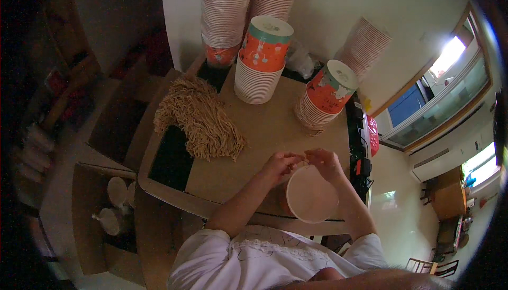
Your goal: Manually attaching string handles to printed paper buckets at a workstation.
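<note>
Close to my body at the table's near edge is a paper bucket (312,197), its pale round face turned up toward me. My left hand (280,168) pinches at the far side of its rim. Beside it, my right hand (326,164) also pinches, the fingertips of both hands nearly meeting. Between them shows a thin tan string (306,163), with a small loop by the rim. How it runs through the fingers is too small to make out. A thick bundle of tan strings (198,118) lies on the table to the left.
Cardboard (270,126) covers the tabletop. Upside-down orange and green buckets top a middle stack (259,81) and a right stack (317,107). Plastic-wrapped stacks (226,15) stand against the wall. Dark power adapters (362,167) line the right edge. An open carton (100,171) with white tubs sits lower left.
</note>
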The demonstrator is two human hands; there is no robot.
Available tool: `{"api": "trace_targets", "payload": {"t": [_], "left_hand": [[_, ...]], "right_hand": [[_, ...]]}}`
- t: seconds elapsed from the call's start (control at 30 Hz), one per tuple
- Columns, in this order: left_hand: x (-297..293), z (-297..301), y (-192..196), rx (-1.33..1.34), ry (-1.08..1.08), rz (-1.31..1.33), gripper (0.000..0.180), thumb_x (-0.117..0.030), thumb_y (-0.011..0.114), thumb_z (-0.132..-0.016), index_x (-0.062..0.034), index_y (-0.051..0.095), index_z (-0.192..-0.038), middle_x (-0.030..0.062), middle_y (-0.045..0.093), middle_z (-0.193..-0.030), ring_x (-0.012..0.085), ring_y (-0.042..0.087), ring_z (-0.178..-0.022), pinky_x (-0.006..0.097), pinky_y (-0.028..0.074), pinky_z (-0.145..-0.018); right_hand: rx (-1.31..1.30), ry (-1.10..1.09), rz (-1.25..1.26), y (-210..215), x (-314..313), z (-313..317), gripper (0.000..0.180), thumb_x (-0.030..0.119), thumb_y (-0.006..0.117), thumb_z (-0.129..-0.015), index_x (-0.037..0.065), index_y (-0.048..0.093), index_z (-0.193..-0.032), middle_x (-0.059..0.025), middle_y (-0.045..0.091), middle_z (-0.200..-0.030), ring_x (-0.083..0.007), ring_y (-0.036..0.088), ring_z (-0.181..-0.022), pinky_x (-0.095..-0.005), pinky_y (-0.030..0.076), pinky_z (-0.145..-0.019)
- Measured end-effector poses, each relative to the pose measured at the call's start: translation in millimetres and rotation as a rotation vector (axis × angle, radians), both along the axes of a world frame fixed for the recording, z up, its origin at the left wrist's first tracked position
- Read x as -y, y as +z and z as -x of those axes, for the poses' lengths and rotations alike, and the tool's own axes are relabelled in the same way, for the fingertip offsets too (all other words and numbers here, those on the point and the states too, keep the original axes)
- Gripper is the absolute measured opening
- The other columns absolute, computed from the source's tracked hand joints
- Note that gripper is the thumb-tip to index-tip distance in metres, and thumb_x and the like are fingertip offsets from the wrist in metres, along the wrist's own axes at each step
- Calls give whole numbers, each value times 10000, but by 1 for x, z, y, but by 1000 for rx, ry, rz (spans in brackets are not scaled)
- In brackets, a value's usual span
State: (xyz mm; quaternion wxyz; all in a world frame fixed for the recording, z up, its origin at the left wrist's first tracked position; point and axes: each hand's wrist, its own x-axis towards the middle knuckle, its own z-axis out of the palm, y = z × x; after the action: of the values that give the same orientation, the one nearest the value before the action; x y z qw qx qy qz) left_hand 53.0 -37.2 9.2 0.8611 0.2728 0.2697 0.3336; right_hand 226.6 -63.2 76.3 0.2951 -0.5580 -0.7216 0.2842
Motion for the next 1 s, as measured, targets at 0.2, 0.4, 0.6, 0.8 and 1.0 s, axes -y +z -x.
{"api": "trace_targets", "payload": {"t": [0.2, 0.4, 0.6, 0.8, 1.0], "left_hand": [[0, 1, 13, -306, 89, -190, 146, -160, 648, -764, -56, 638, -866, -23, 577, -698, 48, 475, -573, 192, 369, -497], [4, 2, 17, -401, 182, -356, 160, -175, 668, -746, -48, 619, -829, -7, 590, -728, 69, 490, -596, 217, 395, -526], [6, 0, 15, -370, 269, -444, 155, -157, 665, -747, -26, 609, -807, 16, 590, -726, 78, 520, -644, 222, 428, -577], [9, 4, 31, -445, 223, -437, 166, -166, 654, -758, -10, 603, -784, 28, 602, -732, 90, 543, -668, 239, 453, -613], [11, 5, 31, -492, 148, -569, 217, -203, 638, -760, -24, 603, -879, 57, 625, -820, 135, 581, -743, 277, 472, -672]], "right_hand": [[-101, 3, 220, -1, -10, 1, 80, 23, 611, -754, -17, 629, -822, -49, 592, -703, -119, 562, -667, -234, 448, -624], [-106, -37, 201, -2, -10, 4, 30, 7, 599, -754, -16, 600, -774, -40, 579, -688, -101, 556, -651, -226, 442, -593], [-132, -18, 160, 4, -7, 12, 53, 28, 609, -759, -1, 568, -742, -16, 544, -660, -76, 516, -619, -216, 428, -571], [-96, -24, 168, 7, -6, 13, 38, 24, 600, -753, 3, 569, -747, -15, 548, -664, -76, 513, -627, -221, 432, -574], [18, -28, 46, 2, -5, 11, 41, 15, 587, -728, 7, 577, -766, -37, 574, -687, -87, 534, -642, -232, 448, -593]]}}
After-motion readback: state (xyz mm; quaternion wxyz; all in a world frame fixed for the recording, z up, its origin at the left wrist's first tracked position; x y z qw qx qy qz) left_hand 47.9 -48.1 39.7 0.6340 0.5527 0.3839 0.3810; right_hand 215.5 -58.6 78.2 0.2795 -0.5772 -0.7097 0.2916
